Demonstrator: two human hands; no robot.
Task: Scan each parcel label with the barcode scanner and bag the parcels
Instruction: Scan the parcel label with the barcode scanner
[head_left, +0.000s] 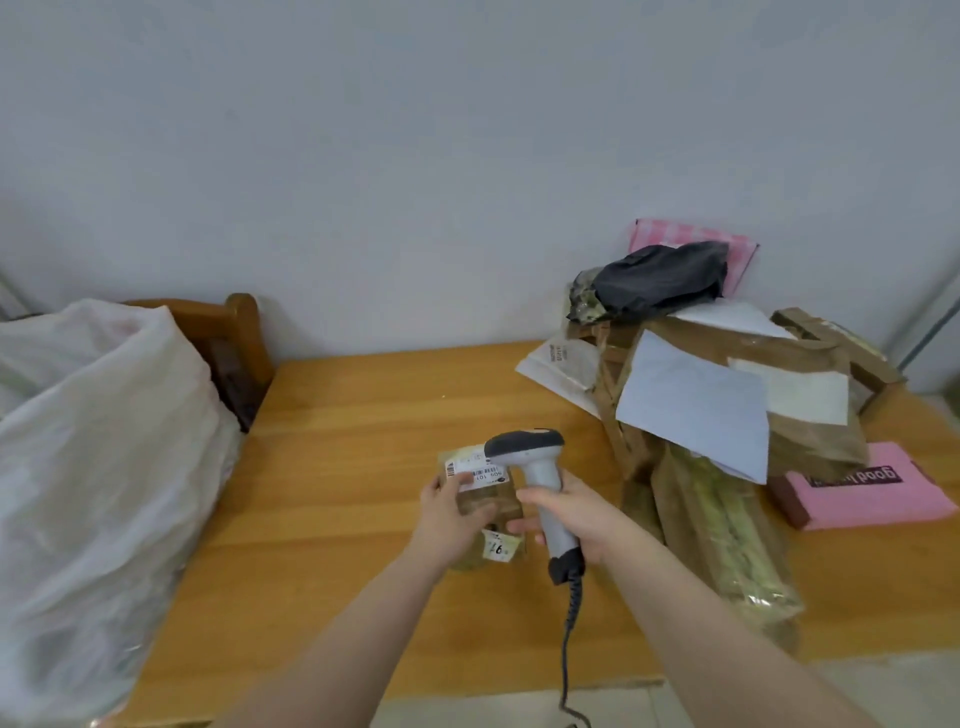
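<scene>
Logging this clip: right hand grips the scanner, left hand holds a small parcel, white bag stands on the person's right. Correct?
No: the head view shows the white bag on the person's left. The rest holds: the right hand grips the scanner, the left hand holds the small parcel.

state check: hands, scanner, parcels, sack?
left hand: holds the small parcel, its label facing up.
right hand: grips the scanner by its handle.
scanner: head aimed down at the label; cord trails off the table's near edge.
white sack: slumped, bulging, beside the table's left end.
parcel pile: heaped on the table's right, not bagged.
pink parcel: lying flat beside the pile.
</scene>
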